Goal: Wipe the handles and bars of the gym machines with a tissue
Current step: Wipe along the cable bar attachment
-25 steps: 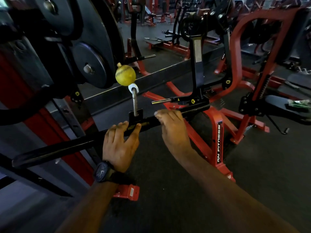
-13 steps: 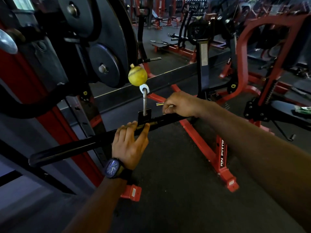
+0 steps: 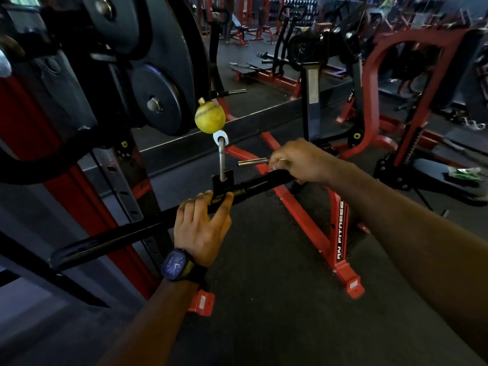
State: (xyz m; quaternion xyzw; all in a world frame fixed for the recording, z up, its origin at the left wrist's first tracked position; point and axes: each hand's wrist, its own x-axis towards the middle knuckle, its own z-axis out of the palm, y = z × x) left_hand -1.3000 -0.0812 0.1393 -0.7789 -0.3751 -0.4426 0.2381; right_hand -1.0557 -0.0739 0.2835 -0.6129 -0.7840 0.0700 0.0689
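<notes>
A long black pull-down bar [image 3: 124, 235] hangs from a silver hook [image 3: 221, 162] under a yellow ball [image 3: 210, 117]. My left hand [image 3: 202, 228], with a watch on its wrist, grips the bar just left of the hook bracket. My right hand [image 3: 298, 161] curls round the bar's right part, fingers wrapped over it. No tissue shows clearly; a small pale bit sits by the right fingers and I cannot tell what it is.
Black weight plates [image 3: 155, 99] and a red upright [image 3: 87, 207] stand at the left. A red machine frame [image 3: 340, 233] with white lettering sits on the dark floor below my right arm. A short silver peg [image 3: 252, 162] sticks out beside my right hand. More red machines fill the back.
My right hand has slid rightward along the bar, from next to the hook bracket out toward the bar's right end. The left hand keeps its grip by the bracket.
</notes>
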